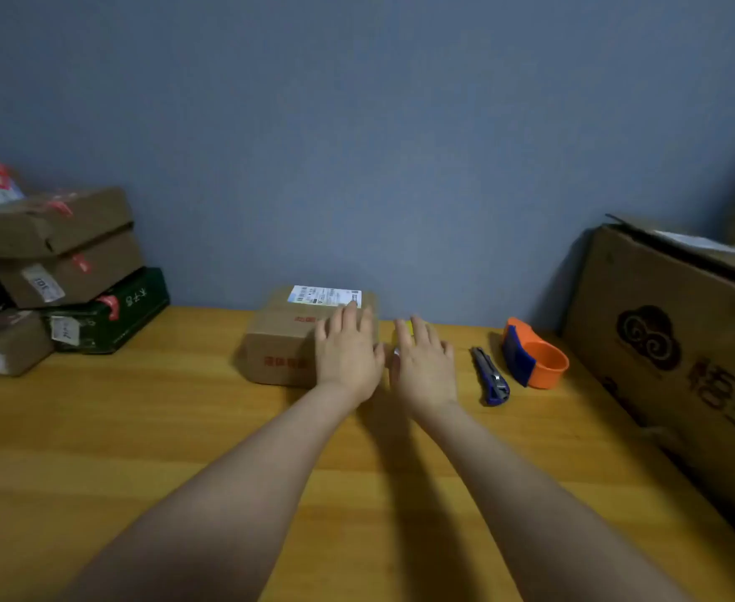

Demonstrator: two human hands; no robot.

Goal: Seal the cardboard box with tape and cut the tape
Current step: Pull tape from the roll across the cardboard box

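Both bare forearms reach forward; the left hand (348,354) lies flat with fingers spread on the small brown cardboard box (287,341) at the wooden table's (140,427) far edge, the right hand (424,362) open beside it, holding nothing. It looks light and stiff; best steadied by its sides.

Dim, even indoor light with a cool cast on the wall (357,123). Soft shadows of the forearms fall on the table (140,427) toward 6 o'clock. Wide-angle distortion bends the table edge and the large carton (669,341) at 3 o'clock. Overall focus is soft; label print is illegible.
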